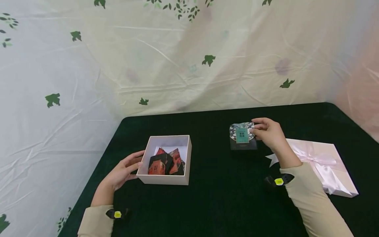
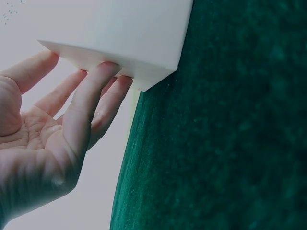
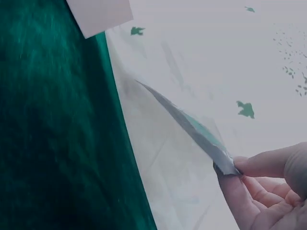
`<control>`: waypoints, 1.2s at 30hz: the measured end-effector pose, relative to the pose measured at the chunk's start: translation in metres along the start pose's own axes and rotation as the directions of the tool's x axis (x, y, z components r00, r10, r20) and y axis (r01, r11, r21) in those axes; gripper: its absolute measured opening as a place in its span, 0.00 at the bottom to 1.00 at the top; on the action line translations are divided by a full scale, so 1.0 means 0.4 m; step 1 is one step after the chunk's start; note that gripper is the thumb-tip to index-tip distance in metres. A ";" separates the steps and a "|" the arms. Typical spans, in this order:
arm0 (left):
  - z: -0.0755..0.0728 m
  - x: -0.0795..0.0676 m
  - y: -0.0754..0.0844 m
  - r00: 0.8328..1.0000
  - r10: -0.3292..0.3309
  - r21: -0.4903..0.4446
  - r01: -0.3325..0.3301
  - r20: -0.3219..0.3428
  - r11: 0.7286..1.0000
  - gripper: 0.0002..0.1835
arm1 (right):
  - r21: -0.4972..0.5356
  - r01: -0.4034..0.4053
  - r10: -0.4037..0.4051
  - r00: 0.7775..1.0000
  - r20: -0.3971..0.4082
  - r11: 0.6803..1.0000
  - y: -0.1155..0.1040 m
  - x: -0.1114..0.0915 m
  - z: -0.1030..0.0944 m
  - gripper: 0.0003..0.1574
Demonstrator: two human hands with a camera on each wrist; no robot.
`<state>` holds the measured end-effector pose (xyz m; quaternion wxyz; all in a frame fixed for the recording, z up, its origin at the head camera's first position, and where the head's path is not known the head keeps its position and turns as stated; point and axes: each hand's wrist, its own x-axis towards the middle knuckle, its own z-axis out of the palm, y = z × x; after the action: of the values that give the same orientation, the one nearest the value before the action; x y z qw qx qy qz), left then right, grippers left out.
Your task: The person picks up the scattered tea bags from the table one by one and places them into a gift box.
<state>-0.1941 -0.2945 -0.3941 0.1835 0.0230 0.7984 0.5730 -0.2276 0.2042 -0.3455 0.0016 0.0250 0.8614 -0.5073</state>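
Note:
My right hand [image 1: 270,133] pinches a flat sachet [image 1: 242,135] by its right edge, thumb against fingers. The sachet is dark with a flowered top and a green label, and the right wrist view shows it [image 3: 192,129] nearly edge-on. Against the left wall of an open white box [image 1: 164,180] rest the fingertips of my left hand [image 1: 125,169]. In the left wrist view those fingers, fairly straight, touch the outside of the box [image 2: 139,33]. Inside the box lie several red and black sachets [image 1: 165,163], overlapping in a loose pile.
A pale pink box lid [image 1: 322,148] with a ribbon bow [image 1: 321,159] lies at the right, partly behind my right forearm. A dark green cloth [image 1: 213,197] covers the table. Behind it hangs a light curtain [image 1: 165,72] with green leaf prints.

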 end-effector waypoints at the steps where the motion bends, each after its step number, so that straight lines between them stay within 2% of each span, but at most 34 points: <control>1: 0.001 0.000 0.000 1.000 -0.001 0.000 0.001 0.000 1.000 0.33 | 0.008 0.005 -0.005 1.000 0.002 1.000 -0.002 0.000 0.003 0.30; 11: -0.003 -0.001 0.004 1.000 -0.011 0.000 0.011 -0.005 1.000 0.33 | 0.035 0.092 -0.093 0.995 0.040 0.995 -0.076 0.017 0.048 0.30; 19: -0.005 -0.003 0.007 1.000 0.007 -0.011 -0.007 0.009 1.000 0.33 | 0.055 0.177 -0.180 0.982 0.063 0.983 -0.135 0.025 0.089 0.28; 36: -0.009 -0.002 -0.002 1.000 0.014 -0.025 -0.013 0.015 1.000 0.32 | 0.166 0.209 -0.234 0.960 0.153 0.964 -0.225 0.036 0.245 0.24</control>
<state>-0.1944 -0.2984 -0.3935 0.1860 0.0306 0.7898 0.5837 -0.2480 0.0755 -0.3150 0.0168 -0.1152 0.8154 -0.5671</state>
